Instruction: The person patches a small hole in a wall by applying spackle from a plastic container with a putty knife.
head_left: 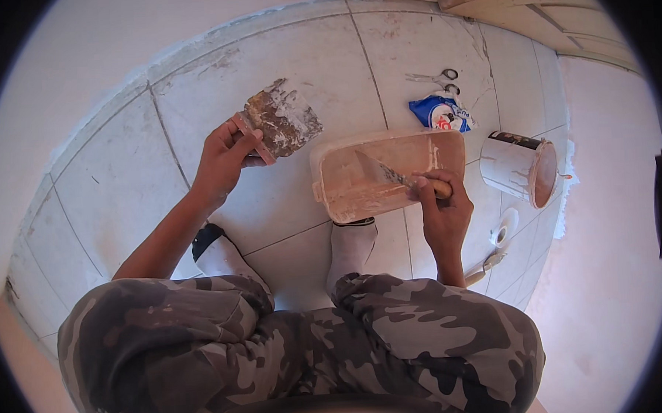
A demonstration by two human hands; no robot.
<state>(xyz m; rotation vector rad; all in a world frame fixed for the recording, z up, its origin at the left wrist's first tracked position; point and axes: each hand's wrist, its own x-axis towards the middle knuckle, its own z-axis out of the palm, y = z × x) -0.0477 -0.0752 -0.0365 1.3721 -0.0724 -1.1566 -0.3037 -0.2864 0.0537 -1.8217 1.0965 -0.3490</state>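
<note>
Scraper (283, 120) with wide, stained blade is held in the left hand (224, 161), at the left of the scene. This hand pinches its reddish edge, the thumb on top and the other fingers underneath, and white paste covers part of the blade. To the right, the right hand (447, 210) has its fingers closed around the wooden handle of a small knife (396, 175). The knife's blade is above the open tub (380, 139), which has brownish paste on its walls; I cannot tell if the tip touches inside. On the tiled floor (288, 249), just beyond the tub on the far right side, lie a blue and white bag (441, 114) and, next to it, scissors (449, 76). Further right is a stained bucket (508, 168), and nearer than it, a white roll (502, 228).
</note>
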